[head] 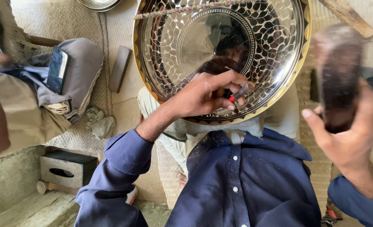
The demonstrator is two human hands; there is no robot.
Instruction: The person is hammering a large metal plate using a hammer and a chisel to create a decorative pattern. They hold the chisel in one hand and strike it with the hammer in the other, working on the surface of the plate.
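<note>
A large round engraved metal tray (186,46) with a shiny leaf pattern and a brass-coloured rim leans toward me on my lap. My left hand (207,94) rests on its lower face, fingers pinched on a small metal chisel (240,92) with a red mark near its tip. My right hand (348,134) is raised to the right of the tray, gripping a dark wooden mallet (337,71), which is blurred. Both my sleeves are dark blue.
A dark phone (57,69) lies on folded grey cloth (83,67) at the left. A small dark block (119,69) sits beside the tray. A metal box with a slot (66,168) stands at lower left. Woven matting (56,21) covers the floor.
</note>
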